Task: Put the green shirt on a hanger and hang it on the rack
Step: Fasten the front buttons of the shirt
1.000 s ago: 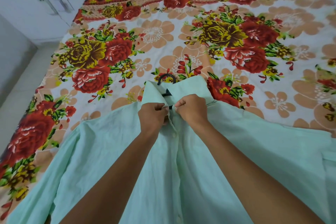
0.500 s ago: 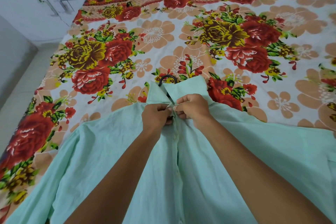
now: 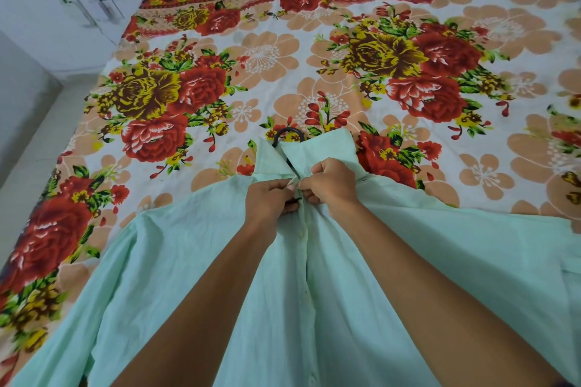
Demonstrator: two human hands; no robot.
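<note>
On the bed w/ the floral sheet point(image 3: 393, 141), the green shirt point(image 3: 361, 292) is lying spread front-up, sleeves fanning out to both sides. Going L to R: the left sleeve is trailing toward the near-left corner; the left hand point(image 3: 268, 198) is pinching the left front edge just below the collar point(image 3: 317, 151), fingers curled on the cloth; right beside it, knuckles nearly touching, the right hand point(image 3: 333, 181) is gripping the opposite edge of the placket the same way; further R the shirt body is running off the frame edge. Just beyond the collar, the black hook of the hanger point(image 3: 287, 132) is poking out at the neck, so the hanger seems to be sitting inside the shirt already; its shoulders are hidden under the fabric. Judging progress: hanger-in looks done, the hands look to be doing up the top button, & lifting it + hanging on the rack is all still left. No rack is showing anywhere. Vs. a sec ago: the dark gap at the neck that was showing the hanger's stem is mostly closing up, the two collar points are sitting closer together, and the hands are meeting tighter at the top of the placket; shirt & hook otherwise are staying put.
</note>
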